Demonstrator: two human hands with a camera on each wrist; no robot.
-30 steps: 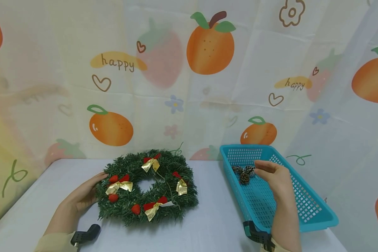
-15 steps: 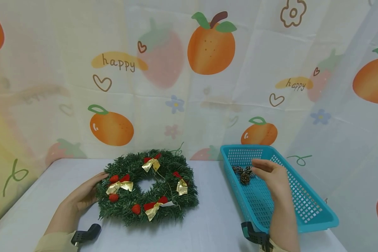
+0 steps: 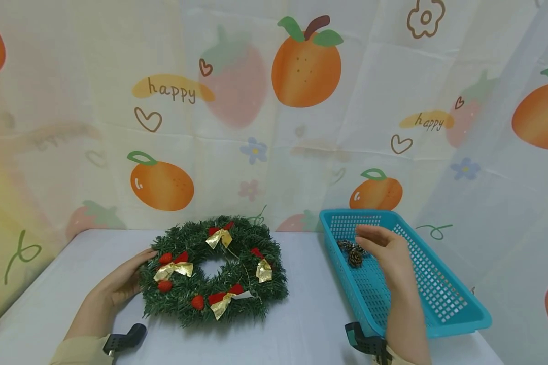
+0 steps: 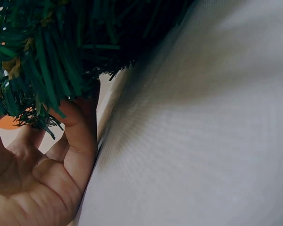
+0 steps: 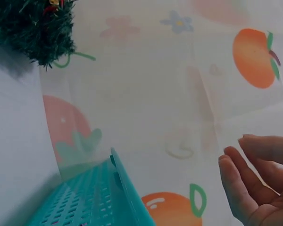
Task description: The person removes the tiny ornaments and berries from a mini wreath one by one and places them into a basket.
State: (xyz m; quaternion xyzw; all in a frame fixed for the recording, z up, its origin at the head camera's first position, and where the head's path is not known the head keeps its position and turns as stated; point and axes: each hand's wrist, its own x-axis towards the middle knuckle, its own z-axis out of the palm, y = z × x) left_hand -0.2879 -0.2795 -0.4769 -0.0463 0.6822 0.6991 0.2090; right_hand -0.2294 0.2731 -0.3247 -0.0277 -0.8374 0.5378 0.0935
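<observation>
A green wreath [image 3: 214,271] lies on the white table, trimmed with several red and gold bows and red strawberry-like ornaments. My left hand [image 3: 123,279] holds its left edge; in the left wrist view the bent fingers [image 4: 78,150] reach in beneath the green tinsel, where their tips are hidden. Over the blue basket [image 3: 374,289] hovers my right hand [image 3: 390,256], its fingers loosely curved. Nothing shows between those fingers [image 5: 240,179] in the right wrist view. Several pine cones [image 3: 354,257] sit in the basket's far left part, partly covered by that hand.
Behind the table hangs a pale curtain [image 3: 297,167] printed with fruit and flowers. A stretch of white tabletop [image 3: 303,299] separates the wreath from the basket. The basket's near right corner reaches the table's right edge.
My right hand has drifted left and slightly up above the basket, now hiding part of the pine cones. The left hand and the wreath have stayed put.
</observation>
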